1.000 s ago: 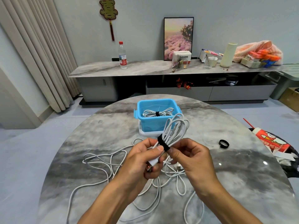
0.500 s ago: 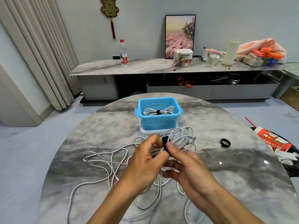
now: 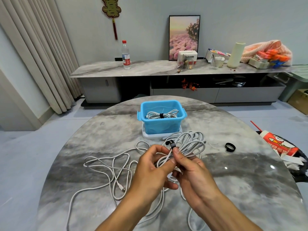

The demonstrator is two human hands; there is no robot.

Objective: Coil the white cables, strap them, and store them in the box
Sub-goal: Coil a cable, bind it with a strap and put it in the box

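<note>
Both hands hold a coiled white cable (image 3: 191, 144) low over the marble table (image 3: 250, 189). My left hand (image 3: 150, 172) grips the coil's near end. My right hand (image 3: 191, 172) pinches the black strap (image 3: 171, 144) wrapped round the coil, thumb on top. The coil's loops fan out to the right, close to the tabletop. Behind it a blue box (image 3: 160, 125) stands on a white lid (image 3: 146, 135), with one strapped white cable (image 3: 161, 114) inside. Loose white cables (image 3: 108, 165) sprawl on the table to the left and under my hands.
A spare black strap ring (image 3: 230, 147) lies on the table to the right. A red-and-white carton (image 3: 280, 144) and papers lie past the table's right edge. A long sideboard (image 3: 166, 69) with a bottle and clutter stands against the far wall.
The coil came down from an upright hold in front of the box to lie flat near the tabletop. My right hand's thumb shifted onto the black strap.
</note>
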